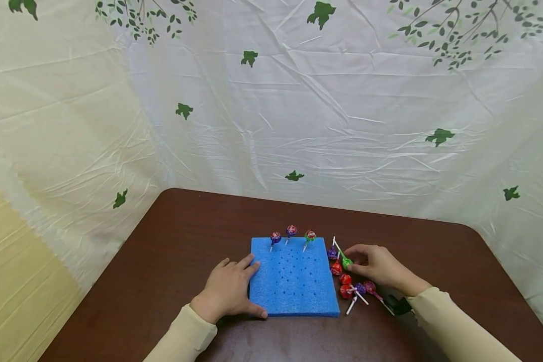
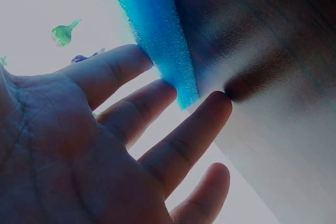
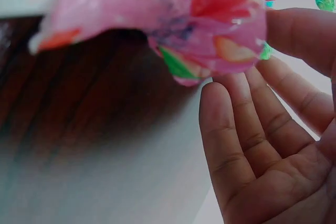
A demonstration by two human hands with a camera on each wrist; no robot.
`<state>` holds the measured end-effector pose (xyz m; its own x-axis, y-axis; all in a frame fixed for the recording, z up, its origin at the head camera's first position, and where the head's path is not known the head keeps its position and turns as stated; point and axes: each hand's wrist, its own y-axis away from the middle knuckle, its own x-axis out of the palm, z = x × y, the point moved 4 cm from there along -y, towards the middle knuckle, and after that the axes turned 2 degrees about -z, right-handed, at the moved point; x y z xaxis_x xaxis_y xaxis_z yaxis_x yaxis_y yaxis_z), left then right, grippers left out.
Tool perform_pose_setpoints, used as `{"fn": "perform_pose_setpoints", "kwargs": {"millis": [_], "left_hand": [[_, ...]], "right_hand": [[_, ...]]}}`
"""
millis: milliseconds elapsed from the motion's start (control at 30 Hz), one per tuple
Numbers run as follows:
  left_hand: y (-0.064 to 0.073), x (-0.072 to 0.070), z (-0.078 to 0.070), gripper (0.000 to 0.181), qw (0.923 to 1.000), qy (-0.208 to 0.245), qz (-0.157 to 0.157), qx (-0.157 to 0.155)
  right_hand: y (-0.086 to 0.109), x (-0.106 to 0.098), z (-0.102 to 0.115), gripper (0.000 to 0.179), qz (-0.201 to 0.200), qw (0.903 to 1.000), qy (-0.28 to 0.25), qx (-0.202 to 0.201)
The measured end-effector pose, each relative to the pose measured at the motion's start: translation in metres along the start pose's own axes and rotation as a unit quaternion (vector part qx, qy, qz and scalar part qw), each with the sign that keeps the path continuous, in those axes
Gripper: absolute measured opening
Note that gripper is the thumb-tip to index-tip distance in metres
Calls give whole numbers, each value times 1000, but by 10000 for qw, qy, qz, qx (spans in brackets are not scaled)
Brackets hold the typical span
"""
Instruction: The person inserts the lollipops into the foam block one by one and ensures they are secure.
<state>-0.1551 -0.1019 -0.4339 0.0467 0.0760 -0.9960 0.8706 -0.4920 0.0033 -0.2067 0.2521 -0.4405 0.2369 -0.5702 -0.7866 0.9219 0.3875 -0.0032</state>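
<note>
A blue foam block [image 1: 294,304] with rows of small holes lies on the table. Three lollipops stand upright by their sticks along its far edge: one purple [image 1: 275,237], another purple [image 1: 291,231] and one green-and-red [image 1: 309,235]. My left hand [image 1: 226,289] rests along the block's left side, fingers spread; in the left wrist view its fingertips meet the foam edge [image 2: 157,30]. Right of the block, my right hand [image 1: 380,265] pinches a green lollipop [image 1: 346,263] by its wrapped head. In the right wrist view the fingers mostly hide that lollipop behind a pink one [image 3: 226,30].
Several loose lollipops lie in a heap between block and right hand, among them a red one [image 1: 336,267], a purple one [image 1: 332,253] and a pink one [image 1: 369,287]. The brown table [image 1: 199,221] ends at a white leaf-printed cloth [image 1: 253,125].
</note>
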Motion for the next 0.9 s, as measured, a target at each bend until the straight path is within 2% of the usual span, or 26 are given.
{"fn": "perform_pose_setpoints", "kwargs": {"millis": [433,700,900], "left_hand": [[13,-3,2,113,9998,64,48,162],[20,-5,3,112,9996,57,-8,269],[22,-5,4,112,9995,63,12,299]], "right_hand": [[13,8,12,30,-96,9994,307,144],[22,-1,18,29,-519,9979,376,74],[29,-10,25,28,-810,9964,168,168]]}}
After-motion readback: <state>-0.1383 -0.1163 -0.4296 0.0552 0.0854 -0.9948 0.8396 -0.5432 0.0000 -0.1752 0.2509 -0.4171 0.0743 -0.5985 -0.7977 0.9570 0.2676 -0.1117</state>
